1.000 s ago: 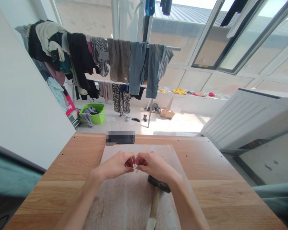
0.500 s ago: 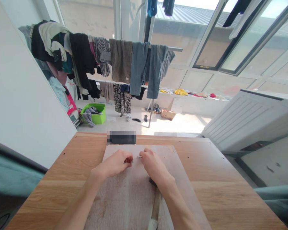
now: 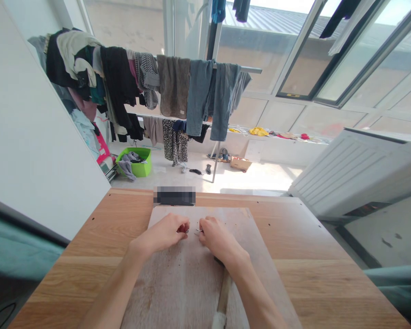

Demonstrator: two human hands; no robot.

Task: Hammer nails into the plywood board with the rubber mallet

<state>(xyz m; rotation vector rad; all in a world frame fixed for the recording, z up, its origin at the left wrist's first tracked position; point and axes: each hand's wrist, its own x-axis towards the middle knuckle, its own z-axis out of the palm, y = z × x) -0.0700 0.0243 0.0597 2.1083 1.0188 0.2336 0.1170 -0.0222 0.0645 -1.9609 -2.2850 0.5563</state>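
Your right hand (image 3: 219, 240) pinches a small nail (image 3: 196, 230), its length pointing crosswise at your left hand (image 3: 164, 235) (fingers curled together, contents unclear).

Board (image 3: 178, 283): pale bare wood, matt; we note worn grain, dark specks. Table (image 3: 311, 256): warmer wood, smooth, low sheen. Hammer handle (image 3: 223, 292): light wood, matt. Nail (image 3: 196, 230), pinched by right hand (image 3: 219, 240): thin grey metal, slight glint. Clothes (image 3: 173, 89): soft matt cloth; we log rail (image 3: 251, 70) as metal. Basket (image 3: 142, 170): green plastic, smooth.
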